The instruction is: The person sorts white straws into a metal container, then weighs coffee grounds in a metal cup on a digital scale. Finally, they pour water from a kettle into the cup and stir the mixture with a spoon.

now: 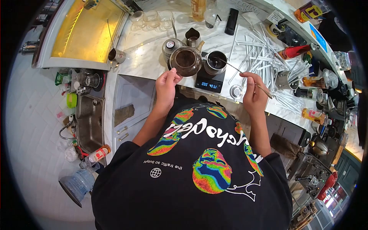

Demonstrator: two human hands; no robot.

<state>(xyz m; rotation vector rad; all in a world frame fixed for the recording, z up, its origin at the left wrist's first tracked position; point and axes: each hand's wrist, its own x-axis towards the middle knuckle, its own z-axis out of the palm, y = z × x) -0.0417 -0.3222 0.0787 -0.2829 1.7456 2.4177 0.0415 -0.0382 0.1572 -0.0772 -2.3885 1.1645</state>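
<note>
My left hand [167,86] is closed at the near side of a round, dark-tinted glass pot [186,62], its fingers pinching the edge. The pot is held above the counter, just left of a metal cup [216,61]. That cup stands on a black digital scale [209,85] with lit blue digits and has dark contents. In my right hand [255,94] is a long thin bar spoon [235,68], gripped near its far end and slanting left, with its tip inside the cup. Behind the pot are a steel kettle [169,46] with a dial and a small metal pitcher [193,37].
Loose white wrapped straws [251,55] cover the counter's right side. Several glasses [151,20] stand at the back left, near a yellow-lit case [82,30]. A small round metal piece [235,91] sits by the front edge. At left is a sink [90,122].
</note>
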